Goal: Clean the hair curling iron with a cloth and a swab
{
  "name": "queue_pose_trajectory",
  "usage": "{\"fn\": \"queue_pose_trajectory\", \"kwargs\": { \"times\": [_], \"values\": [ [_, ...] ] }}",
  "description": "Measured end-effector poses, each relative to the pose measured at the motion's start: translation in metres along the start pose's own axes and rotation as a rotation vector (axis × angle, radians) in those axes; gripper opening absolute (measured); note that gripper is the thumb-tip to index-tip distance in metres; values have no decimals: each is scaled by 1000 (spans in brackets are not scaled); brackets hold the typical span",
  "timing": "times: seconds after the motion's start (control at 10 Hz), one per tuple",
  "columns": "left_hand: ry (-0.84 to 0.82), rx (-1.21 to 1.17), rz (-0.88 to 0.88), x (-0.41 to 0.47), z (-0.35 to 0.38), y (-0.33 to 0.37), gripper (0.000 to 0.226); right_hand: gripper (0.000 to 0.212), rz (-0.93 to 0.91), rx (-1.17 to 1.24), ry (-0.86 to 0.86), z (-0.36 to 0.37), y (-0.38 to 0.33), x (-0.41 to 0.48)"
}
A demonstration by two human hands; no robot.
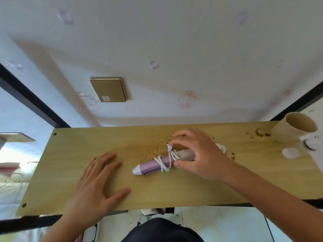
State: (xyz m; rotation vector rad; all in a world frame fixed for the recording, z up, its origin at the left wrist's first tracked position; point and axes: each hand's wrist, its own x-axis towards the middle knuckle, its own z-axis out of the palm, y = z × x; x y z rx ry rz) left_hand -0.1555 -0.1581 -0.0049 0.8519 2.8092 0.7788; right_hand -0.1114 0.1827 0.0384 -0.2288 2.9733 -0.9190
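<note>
Curling iron (153, 165) handle under hand (201, 154)

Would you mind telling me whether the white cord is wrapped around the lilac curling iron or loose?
Wrapped: the thin white cord loops several times around the lilac curling iron lying on the wooden table.

No words, brand names or numbers can be read anywhere. The wallpaper (174, 49) carries only faint pink cartoon-cat prints (187, 99), without lettering. The curling iron (157, 164) shows no label.

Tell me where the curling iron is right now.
In the head view, the curling iron lies mid-table on the wooden table, cord wrapped around it, under the right hand, right of the flat left hand.
</note>
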Motion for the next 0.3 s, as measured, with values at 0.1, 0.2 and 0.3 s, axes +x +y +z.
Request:
{"fn": "queue_pose_trajectory", "kwargs": {
  "times": [0.1,0.2,0.3],
  "values": [
    [-10,-18,-37,-1,-2,4,72,42,3,9,45,0,0,-8],
    [63,-118,-47,-9,-7,14,62,35,-5,106,113,-3,-4,-15],
    [202,-257,-10,-38,-14,31,35,27,14,296,285,-31,-5,-27]
  ]
}}
